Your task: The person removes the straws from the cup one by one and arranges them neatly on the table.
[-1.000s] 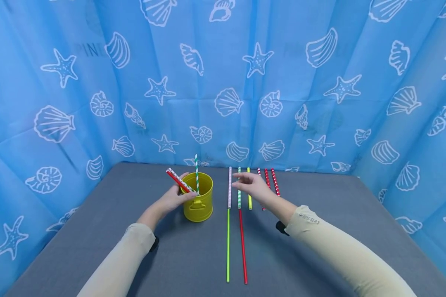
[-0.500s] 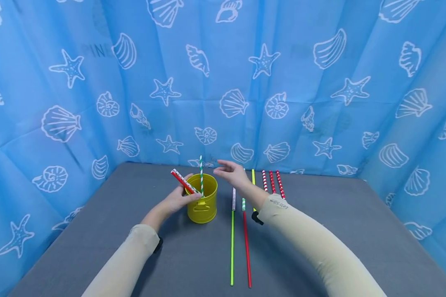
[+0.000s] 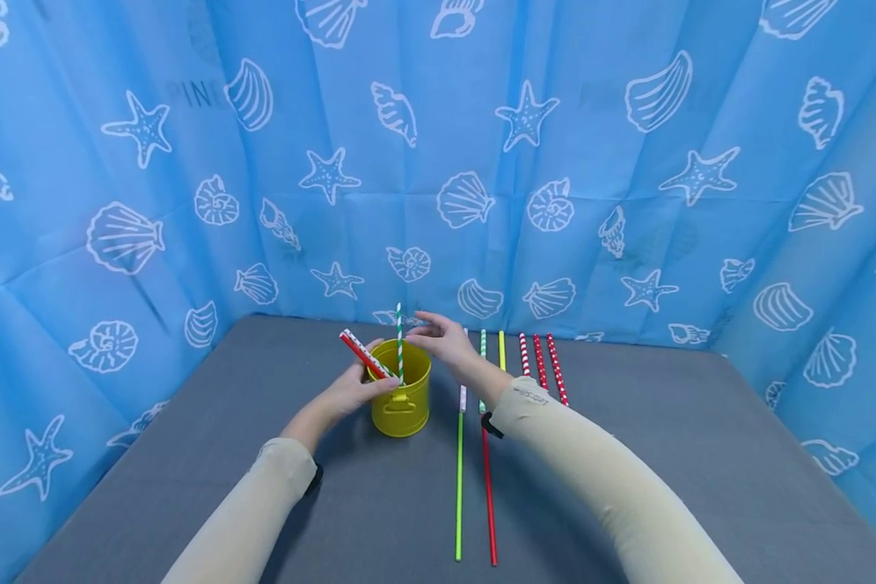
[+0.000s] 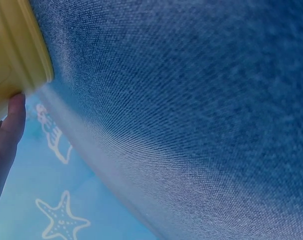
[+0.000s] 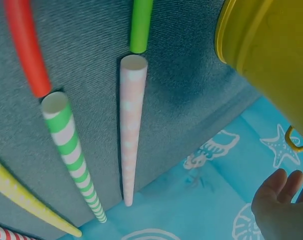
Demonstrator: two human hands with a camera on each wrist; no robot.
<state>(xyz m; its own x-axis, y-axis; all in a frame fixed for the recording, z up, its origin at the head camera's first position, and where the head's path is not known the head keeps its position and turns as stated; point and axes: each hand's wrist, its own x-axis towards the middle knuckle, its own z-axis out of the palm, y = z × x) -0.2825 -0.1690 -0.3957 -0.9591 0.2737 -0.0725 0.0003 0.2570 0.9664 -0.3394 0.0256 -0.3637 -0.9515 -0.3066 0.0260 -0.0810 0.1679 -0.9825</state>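
My left hand (image 3: 346, 392) holds a small yellow bucket (image 3: 400, 415) by its left side, with the thumb over the front rim. A red straw (image 3: 365, 354) and a white dark-spotted straw (image 3: 356, 341) lean out of the bucket towards the left. Another straw, striped green and white (image 3: 400, 349), stands nearly upright in it. My right hand (image 3: 448, 345) is at the bucket's right rim, fingertips beside the striped straw and apart from it. In the right wrist view, the fingers of the right hand (image 5: 281, 200) hold nothing. The bucket's bottom inside is hidden.
Right of the bucket lie paper straws: pale pink (image 5: 131, 115), green-striped (image 5: 74, 150), yellow (image 3: 502, 350), red-and-white ones (image 3: 539, 361). A plain green straw (image 3: 459, 487) and red straw (image 3: 490, 503) lie nearer. A blue shell-print curtain (image 3: 467, 268) hangs behind the grey table (image 3: 365, 503).
My right hand has moved left from over the pale pink straw to the bucket's right rim. The left hand keeps its hold on the bucket. The head view has shifted slightly.
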